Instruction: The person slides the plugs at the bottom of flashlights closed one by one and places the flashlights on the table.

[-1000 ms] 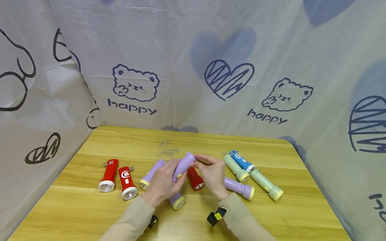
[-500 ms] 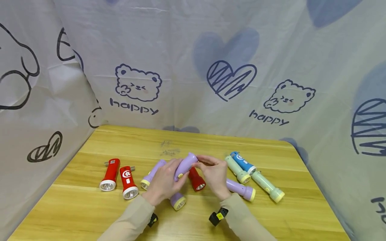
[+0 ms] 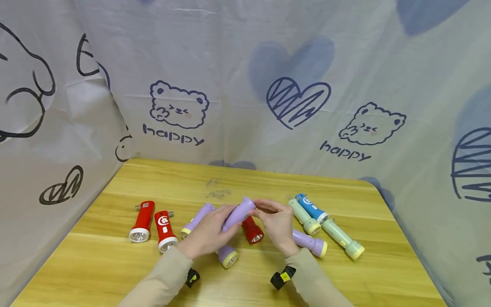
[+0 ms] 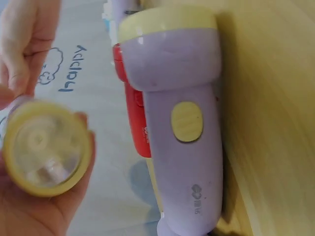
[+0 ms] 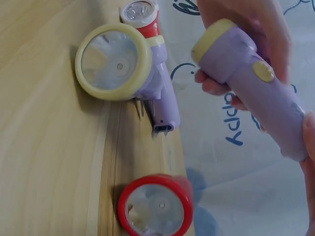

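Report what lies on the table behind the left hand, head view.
The nearer purple flashlight shows its yellow-rimmed head; the farther purple flashlight shows partly; the left hand covers the rest of both.

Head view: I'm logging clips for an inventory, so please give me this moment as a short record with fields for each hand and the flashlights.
Held: one raised purple flashlight with a yellow switch
Left grip: wrapped round its body
Right grip: thumb and fingers pinching its tail end
Table, left: two white-rimmed red flashlights
Table, middle: two purple flashlights, one red-rimmed flashlight
Table, right: one more purple flashlight, two green flashlights, one blue flashlight
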